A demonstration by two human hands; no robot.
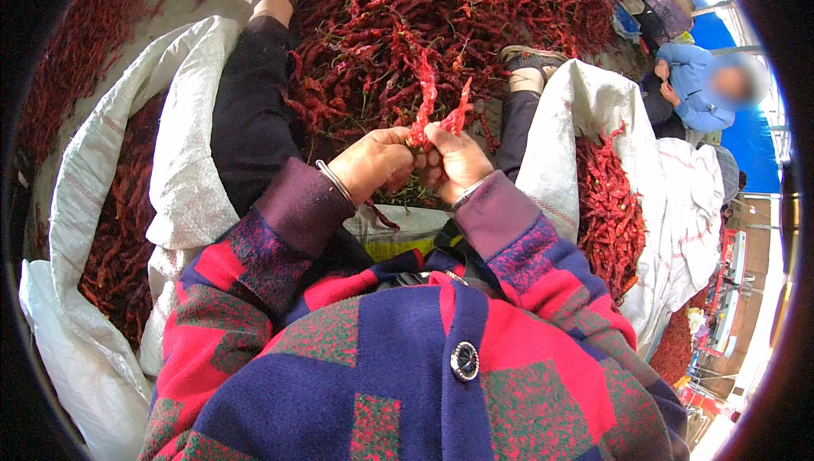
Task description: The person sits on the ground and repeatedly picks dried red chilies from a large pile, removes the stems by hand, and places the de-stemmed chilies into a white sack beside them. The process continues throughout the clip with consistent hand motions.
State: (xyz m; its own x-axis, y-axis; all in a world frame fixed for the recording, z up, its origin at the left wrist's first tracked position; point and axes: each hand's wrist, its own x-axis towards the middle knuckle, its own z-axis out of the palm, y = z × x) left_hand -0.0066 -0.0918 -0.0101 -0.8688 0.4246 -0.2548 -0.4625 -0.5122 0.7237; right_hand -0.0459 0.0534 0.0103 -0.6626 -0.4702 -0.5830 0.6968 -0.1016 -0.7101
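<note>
My left hand [373,158] and my right hand [455,158] meet in front of my body, both closed. Bright red dried chili peppers [426,100] stick up from between them, one long pepper by the left fingers and a forked one [460,109] by the right thumb. The stem ends are hidden in my fingers. A big heap of dried red chilies [373,45] lies on the floor between my legs, just beyond my hands. One dark chili [383,217] hangs or lies below my left hand.
An open white woven sack [199,147] with dark red chilies stands at my left, another white sack [551,156] with brighter chilies [609,215] at my right. More chilies [80,37] spread at far left. A person in a blue top [695,88] sits at far right.
</note>
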